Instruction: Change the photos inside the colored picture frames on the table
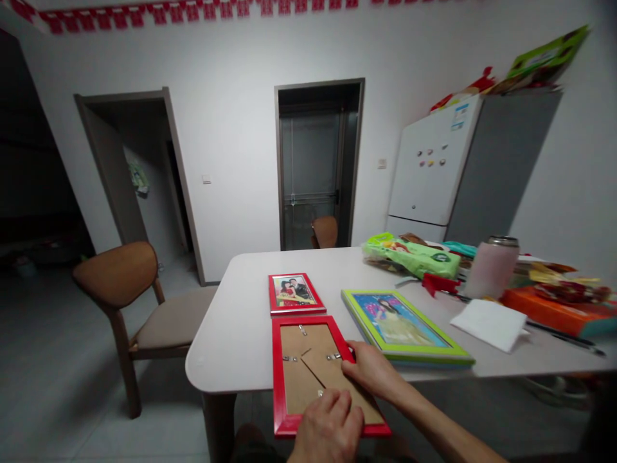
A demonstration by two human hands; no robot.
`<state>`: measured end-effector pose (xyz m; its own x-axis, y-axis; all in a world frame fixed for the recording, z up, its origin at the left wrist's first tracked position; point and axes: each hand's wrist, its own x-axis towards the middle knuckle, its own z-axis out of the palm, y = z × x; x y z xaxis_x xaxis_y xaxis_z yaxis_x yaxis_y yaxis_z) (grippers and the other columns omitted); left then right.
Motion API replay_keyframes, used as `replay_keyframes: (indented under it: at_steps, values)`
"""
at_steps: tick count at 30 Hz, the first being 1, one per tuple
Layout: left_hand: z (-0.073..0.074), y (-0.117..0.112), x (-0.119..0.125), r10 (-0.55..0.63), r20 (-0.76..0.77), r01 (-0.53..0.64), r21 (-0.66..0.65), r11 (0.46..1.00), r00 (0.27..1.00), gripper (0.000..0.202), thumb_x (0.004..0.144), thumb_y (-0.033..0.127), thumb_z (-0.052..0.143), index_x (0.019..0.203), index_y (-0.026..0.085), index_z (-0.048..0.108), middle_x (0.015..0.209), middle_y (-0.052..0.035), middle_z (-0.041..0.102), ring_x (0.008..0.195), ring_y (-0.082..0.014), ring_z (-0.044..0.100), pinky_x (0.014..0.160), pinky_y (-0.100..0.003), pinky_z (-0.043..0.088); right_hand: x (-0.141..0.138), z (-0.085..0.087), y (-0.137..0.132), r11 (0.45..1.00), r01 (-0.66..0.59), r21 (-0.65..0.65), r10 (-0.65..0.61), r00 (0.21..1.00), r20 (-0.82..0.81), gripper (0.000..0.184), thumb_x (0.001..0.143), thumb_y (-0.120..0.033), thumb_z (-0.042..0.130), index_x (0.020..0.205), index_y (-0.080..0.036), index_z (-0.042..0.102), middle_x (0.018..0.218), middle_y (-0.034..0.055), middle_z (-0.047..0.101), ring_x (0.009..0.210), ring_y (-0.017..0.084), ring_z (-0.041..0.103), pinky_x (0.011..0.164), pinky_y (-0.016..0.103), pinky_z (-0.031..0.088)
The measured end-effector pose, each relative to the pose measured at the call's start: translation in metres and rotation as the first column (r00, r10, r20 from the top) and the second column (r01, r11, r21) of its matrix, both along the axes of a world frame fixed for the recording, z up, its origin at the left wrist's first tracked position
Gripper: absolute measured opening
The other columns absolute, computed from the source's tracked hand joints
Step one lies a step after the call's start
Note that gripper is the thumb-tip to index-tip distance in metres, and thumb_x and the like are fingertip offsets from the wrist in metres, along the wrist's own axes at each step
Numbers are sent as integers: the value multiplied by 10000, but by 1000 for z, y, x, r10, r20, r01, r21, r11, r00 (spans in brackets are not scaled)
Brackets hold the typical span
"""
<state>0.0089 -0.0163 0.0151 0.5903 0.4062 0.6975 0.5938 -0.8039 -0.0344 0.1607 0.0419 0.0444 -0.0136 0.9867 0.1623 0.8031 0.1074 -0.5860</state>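
Observation:
A red picture frame (289,373) lies face down, its brown backing board and metal clips up, overhanging the near edge of the white table (241,308). My left hand (330,427) rests on the frame's near end with fingers curled onto the backing. My right hand (373,370) grips the frame's right edge, fingertips by a clip. Just beyond lies a smaller red frame (294,294) face up with a photo of a couple. To the right lies a green-edged frame (402,325) face up with a picture.
A white cloth (489,321), a pink flask (491,267), a green snack bag (409,254), an orange box (554,308) and clutter fill the table's right side. A wooden chair (130,302) stands at left. A white fridge (434,173) and two open doorways are behind.

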Motion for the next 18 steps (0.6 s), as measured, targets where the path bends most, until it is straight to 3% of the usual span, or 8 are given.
replay_keyframes:
  at_steps: [3,6,9,13,18]
  values:
    - [-2,0,3,9,-64,-12,-57,998,998,176,715,169,506,886,169,544,938,-36,623,796,-187,561,682,-265,501,-1,0,0,1000,0,13,-1,992,124,260,616,-172,442,818,-145,604,762,81,642,703,168,578,646,227,396]
    - [3,0,-1,-12,-109,-8,-178,984,994,193,711,171,526,902,171,546,973,-36,615,843,-190,555,748,-285,481,-2,0,2,994,-19,110,-3,981,192,360,606,-155,455,946,-141,573,901,94,599,828,174,545,746,238,378]
    - [15,0,-18,-21,-116,-22,-354,935,993,378,662,259,608,1018,177,509,1068,-54,575,947,-216,525,840,-343,436,-3,1,5,979,-128,157,84,963,258,349,602,-133,451,917,-154,601,1025,97,540,943,182,492,829,252,342]
    - [28,0,-52,146,-140,-198,-521,830,979,586,548,350,711,1051,133,502,1160,-137,501,1061,-285,452,938,-474,312,-5,4,10,978,-180,108,139,941,310,248,656,-151,424,755,-166,651,901,83,562,851,168,518,775,242,364]
    - [27,4,-69,139,-132,-190,-571,799,981,703,538,312,730,1133,82,433,1092,-171,543,1050,-277,468,955,-488,279,-12,9,12,991,-99,93,59,930,362,244,705,-185,414,735,-185,656,817,69,557,724,143,524,662,227,380]
